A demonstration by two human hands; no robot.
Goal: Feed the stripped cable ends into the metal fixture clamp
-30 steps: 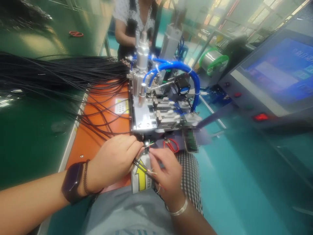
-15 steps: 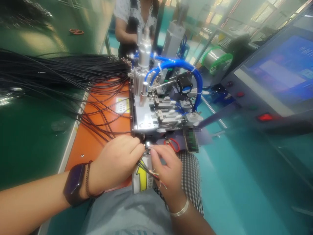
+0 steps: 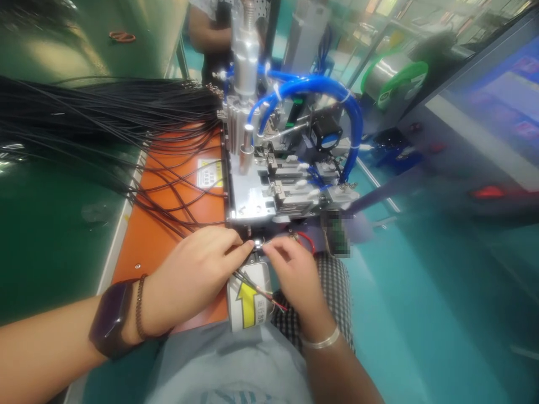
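Holds black cables (image 3: 251, 283) in the left hand's (image 3: 193, 272) grip, at six o'clock from the machine (image 3: 255, 199); has the right hand (image 3: 297, 275) at three o'clock from the left, cannot tell its grip.

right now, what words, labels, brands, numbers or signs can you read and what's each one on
"运行方", anything after it unclear: on the white sign, beside its yellow arrow.
Sticker on the orange tabletop: too small to read.
Screen: too blurred.
Green-rimmed spool: label too small.
Grey garment: lettering cut off, unreadable.
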